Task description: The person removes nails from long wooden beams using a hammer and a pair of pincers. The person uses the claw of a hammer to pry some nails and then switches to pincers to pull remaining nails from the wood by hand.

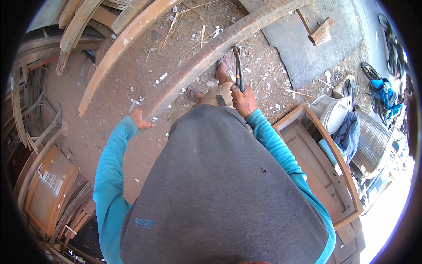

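A long wooden beam (193, 75) runs slantwise across the view, from near my left side up to the far right. My left hand (140, 119) grips its near end, with the thumb over the top and the other fingers partly hidden. In my right hand (245, 101) is a pair of long-handled pincers (238, 66) with dark grips, closed fingers wrapped round the handles. The head of the pincers points away from me, beside the beam's right edge. I cannot tell whether the head touches the beam.
Timber planks (118, 53) lean at the far left, and a framed panel (50, 190) stands at the near left. A dark flat sheet (307, 55) carries a wood block (322, 33). To the right are a panelled wooden door (303, 152) and a metal drum (371, 143). Scraps litter the ground.
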Tool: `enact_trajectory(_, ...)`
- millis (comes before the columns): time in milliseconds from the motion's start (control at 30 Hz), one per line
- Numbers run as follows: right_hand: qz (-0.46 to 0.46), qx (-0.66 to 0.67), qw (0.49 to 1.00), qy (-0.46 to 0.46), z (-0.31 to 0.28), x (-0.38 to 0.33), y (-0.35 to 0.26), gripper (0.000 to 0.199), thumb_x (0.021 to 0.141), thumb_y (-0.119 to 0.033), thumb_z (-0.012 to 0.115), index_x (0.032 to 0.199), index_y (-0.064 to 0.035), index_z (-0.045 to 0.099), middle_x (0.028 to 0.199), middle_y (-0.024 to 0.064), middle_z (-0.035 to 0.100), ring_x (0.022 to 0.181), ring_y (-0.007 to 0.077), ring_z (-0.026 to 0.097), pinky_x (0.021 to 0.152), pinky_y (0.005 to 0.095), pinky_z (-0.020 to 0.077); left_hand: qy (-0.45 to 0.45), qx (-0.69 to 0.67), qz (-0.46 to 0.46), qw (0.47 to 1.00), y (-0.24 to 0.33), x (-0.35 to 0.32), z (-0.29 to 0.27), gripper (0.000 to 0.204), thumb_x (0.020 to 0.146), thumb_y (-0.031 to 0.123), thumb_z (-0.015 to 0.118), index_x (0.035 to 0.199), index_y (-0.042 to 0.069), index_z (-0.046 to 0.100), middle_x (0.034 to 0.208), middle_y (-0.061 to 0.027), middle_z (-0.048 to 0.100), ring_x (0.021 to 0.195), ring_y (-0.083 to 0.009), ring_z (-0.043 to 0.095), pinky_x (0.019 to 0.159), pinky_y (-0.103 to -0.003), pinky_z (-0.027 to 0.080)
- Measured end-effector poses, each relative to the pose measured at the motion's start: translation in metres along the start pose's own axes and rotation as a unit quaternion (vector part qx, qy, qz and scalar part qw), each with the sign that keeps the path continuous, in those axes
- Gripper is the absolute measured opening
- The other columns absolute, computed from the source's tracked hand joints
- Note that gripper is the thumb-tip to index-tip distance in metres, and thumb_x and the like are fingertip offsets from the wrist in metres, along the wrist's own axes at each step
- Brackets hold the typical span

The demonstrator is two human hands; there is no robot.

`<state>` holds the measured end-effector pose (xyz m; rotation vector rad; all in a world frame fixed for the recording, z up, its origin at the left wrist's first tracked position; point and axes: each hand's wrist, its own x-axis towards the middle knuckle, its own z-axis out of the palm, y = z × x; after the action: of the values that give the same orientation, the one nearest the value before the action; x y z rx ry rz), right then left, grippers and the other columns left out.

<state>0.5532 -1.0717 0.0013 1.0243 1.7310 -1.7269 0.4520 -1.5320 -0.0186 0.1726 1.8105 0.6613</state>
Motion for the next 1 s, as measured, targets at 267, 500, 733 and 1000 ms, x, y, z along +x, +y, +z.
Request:
enact_trajectory(267,-0.108,-0.447,0.881,0.11,-0.078,0.031,-0.018,0.022,0.092,-0.019,0.055,0.11,-0.0068,0.05,0.095,0.0279,0.065,0.083,0.0461,0.066,0.076,0.054,0.0524,-0.002,0.054,-0.055,0.997,0.005,-0.005,-0.002,0.084,0.055,0.037,0.087,0.124,-0.003,0.059,0.119,-0.025,0.064,0.112,-0.0372,0.061,0.101,-0.041,0.046)
enact_trajectory(500,-0.355,-0.697,0.62,0.066,-0.171,0.079,-0.125,0.005,0.097,-0.015,0.05,0.098,-0.0108,0.048,0.081,0.0121,0.062,0.07,0.0319,0.067,0.064,0.0462,0.0548,-0.007,0.055,-0.094,0.994,0.007,-0.008,0.007,0.086,0.057,0.043,0.085,0.122,-0.006,0.058,0.118,-0.0292,0.062,0.113,-0.0405,0.06,0.101,-0.042,0.046)
enact_trajectory(733,-0.118,-0.612,0.778,-0.08,-0.139,0.024,-0.117,0.029,0.102,-0.021,0.045,0.123,-0.0058,0.058,0.091,0.0187,0.068,0.073,0.028,0.067,0.078,0.0413,0.0556,0.066,0.061,-0.041,0.995,0.028,-0.013,0.002,0.073,0.058,0.036,0.083,0.117,-0.002,0.063,0.105,-0.0227,0.069,0.1,-0.0354,0.066,0.091,-0.041,0.051)
enact_trajectory(1000,-0.083,-0.407,0.905,-0.091,-0.1,-0.023,-0.07,0.052,0.087,-0.016,0.054,0.138,-0.0064,0.049,0.102,0.031,0.065,0.098,0.0439,0.065,0.09,0.0469,0.0496,0.028,0.03,-0.071,0.997,0.042,-0.017,0.0,0.071,0.058,0.031,0.084,0.118,0.001,0.063,0.105,-0.0203,0.07,0.101,-0.0335,0.066,0.091,-0.04,0.051)
